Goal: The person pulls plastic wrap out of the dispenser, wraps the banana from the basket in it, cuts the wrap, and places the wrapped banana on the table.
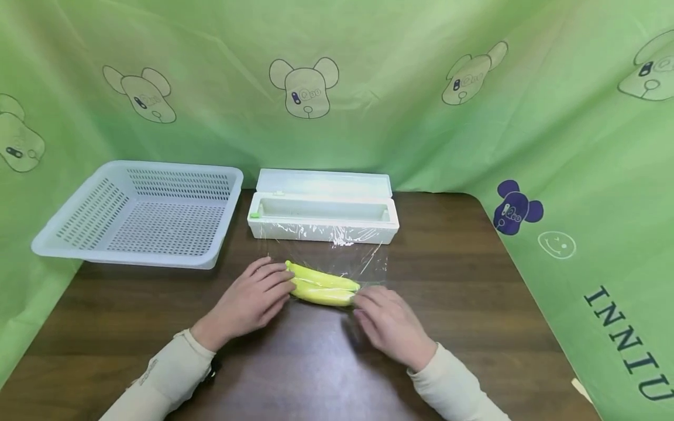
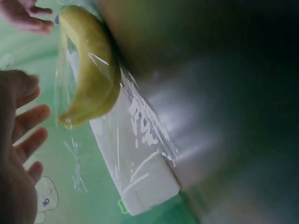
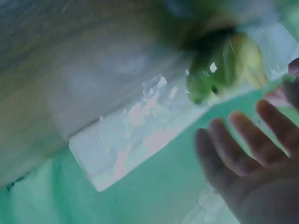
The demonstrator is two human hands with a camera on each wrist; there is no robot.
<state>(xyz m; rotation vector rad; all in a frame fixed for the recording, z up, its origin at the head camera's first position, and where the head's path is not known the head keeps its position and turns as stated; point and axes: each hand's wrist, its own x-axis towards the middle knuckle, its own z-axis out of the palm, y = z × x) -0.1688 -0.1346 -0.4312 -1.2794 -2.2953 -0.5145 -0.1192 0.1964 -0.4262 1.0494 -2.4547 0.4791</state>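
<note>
Two yellow bananas lie side by side on the table, with clear cling film over and around them. The film runs back to an open white cling film box. At the bananas' left end is my left hand, its fingers spread and relaxed in the left wrist view, beside the wrapped bananas. My right hand is at the other end, fingertips close to the banana tips. In the right wrist view its fingers are extended, with nothing gripped.
A white perforated plastic basket stands at the back left, beside the box. The box's lid is raised at the rear. Around the brown wooden table hangs a green printed curtain.
</note>
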